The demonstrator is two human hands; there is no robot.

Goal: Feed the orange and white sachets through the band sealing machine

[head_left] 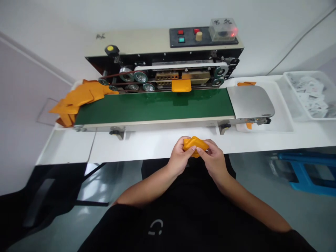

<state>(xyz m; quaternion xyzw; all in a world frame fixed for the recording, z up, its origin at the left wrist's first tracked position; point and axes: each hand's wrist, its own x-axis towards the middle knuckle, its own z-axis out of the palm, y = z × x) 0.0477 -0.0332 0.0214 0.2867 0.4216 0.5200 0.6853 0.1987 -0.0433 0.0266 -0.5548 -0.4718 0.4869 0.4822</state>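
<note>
Both hands meet at the table's front edge around an orange pouch [195, 142]. My left hand [181, 150] is closed on its left side, the thumb pressed on the front. On the other side my right hand [214, 154] grips it, thumb tip near the left one. The pouch looks creased and bent; its contents, if any, cannot be made out. Beyond the hands stands a band sealing machine [136, 42] with a green conveyor belt [147, 107]. Another orange pouch [181, 85] hangs from the sealing band, over the belt.
Sealed-looking orange pouches [84, 96] are heaped at the belt's left end. To the right are a metal plate [250, 101], a white tray [285, 120] with orange pouches partly hidden, and a clear bin [288, 78] of small white packets. A blue stool [301, 175] stands lower right.
</note>
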